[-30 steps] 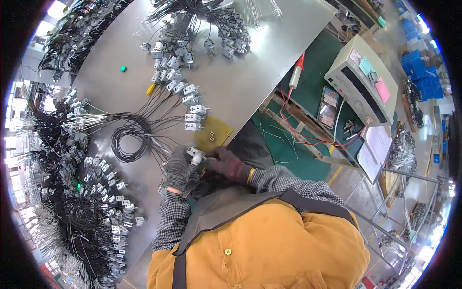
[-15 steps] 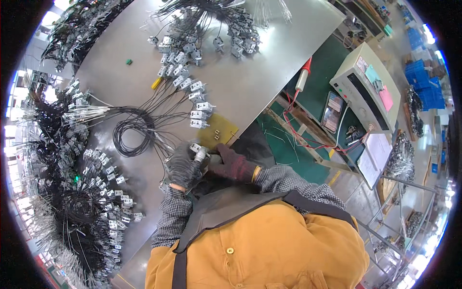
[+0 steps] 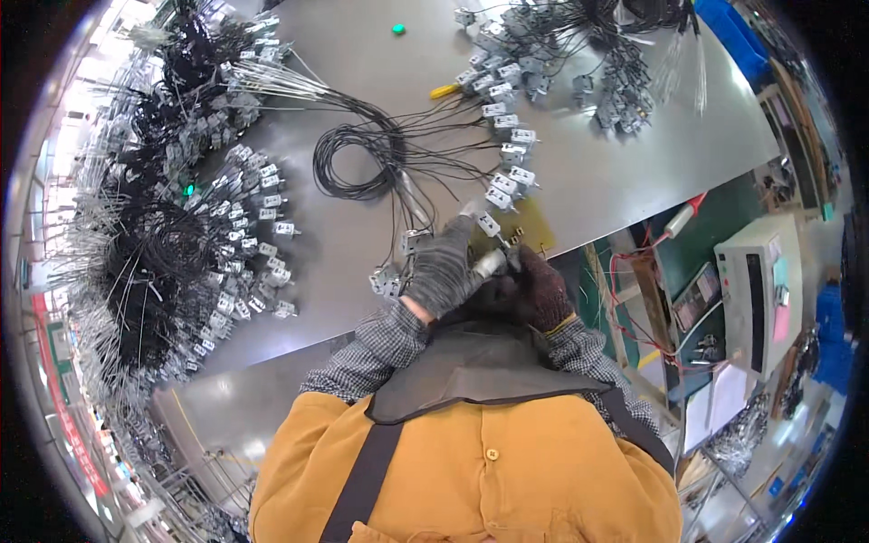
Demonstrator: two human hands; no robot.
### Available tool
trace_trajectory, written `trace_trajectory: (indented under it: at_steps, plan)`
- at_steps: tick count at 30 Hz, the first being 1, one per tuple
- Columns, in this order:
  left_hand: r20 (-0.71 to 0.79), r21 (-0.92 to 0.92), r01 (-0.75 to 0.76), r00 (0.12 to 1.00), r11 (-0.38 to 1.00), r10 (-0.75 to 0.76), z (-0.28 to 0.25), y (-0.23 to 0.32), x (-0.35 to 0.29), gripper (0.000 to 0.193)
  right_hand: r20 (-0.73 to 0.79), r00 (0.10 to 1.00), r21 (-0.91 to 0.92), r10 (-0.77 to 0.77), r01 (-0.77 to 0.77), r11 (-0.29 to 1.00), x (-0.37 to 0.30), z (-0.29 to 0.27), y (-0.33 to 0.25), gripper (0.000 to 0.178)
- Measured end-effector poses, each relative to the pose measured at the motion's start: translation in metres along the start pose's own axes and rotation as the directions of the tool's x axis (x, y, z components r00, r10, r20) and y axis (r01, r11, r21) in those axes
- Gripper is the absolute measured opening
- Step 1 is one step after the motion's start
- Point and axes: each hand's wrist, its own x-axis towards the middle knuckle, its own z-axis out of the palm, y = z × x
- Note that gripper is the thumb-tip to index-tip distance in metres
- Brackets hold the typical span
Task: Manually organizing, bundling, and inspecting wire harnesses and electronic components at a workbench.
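Note:
My left hand [image 3: 444, 269], in a grey glove with pale wrapping on fingers, is closed on a small grey box-shaped part [image 3: 489, 224]. A thin stem on the part points toward my right hand [image 3: 545, 288], which wears a dark red glove. Its fingers are curled close to my left thumb; what they hold, if anything, is hidden. Just beyond both hands lies a yellowish plate [image 3: 536, 224] with small brass-coloured pieces [image 3: 517, 236] on it. A coil of black wire [image 3: 348, 172] lies farther left, its leads fanning out to a row of similar grey parts [image 3: 510, 154].
Large heaps of wired grey parts [image 3: 262, 217] cover the left side. Another bundle [image 3: 620, 95] lies at the far right of the metal table [image 3: 389, 81]. Beyond its right edge are a beige instrument box [image 3: 769, 290], a red-and-white probe [image 3: 683, 217] and a phone [image 3: 697, 294].
The view has turned, so the table and its things appear shifted right and upward. My hands remain close together by the yellowish plate, and the grey part stays at my left fingers.

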Motion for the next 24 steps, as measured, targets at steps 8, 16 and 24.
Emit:
trace_trajectory:
  at_steps: [8,16,24]
  plan:
    - [0.061,-0.17,0.11,0.993,0.979,-0.101,-0.074,-0.072,-0.022,0.063,0.465,0.83,0.767,0.308,-0.552,0.326,0.005,0.02,0.008,0.035]
    - [0.148,-0.484,0.088,0.989,0.871,-0.018,-0.11,-0.04,-0.018,0.051,0.374,0.866,0.63,0.332,-0.5,0.594,0.007,0.023,0.005,0.035]
    - [-0.043,0.08,-0.143,0.988,0.986,0.147,-0.019,-0.041,-0.011,0.056,0.106,0.99,0.541,0.095,-0.138,0.83,0.049,0.012,0.008,0.039]
